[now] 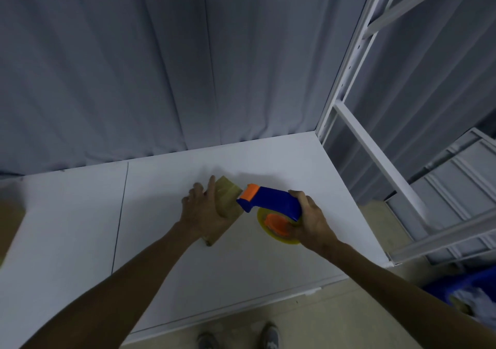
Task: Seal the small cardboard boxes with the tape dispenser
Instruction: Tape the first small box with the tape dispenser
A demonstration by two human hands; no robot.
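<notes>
The left hand [204, 212] lies flat, fingers straight, pressing the small cardboard box [228, 201] onto the table [161, 214]. The right hand [311, 220] grips the tape dispenser [271, 204], whose nose is at the box's 3 o'clock edge. A glossy strip seems to cross the top, so cutting it is probably what remains.
</notes>
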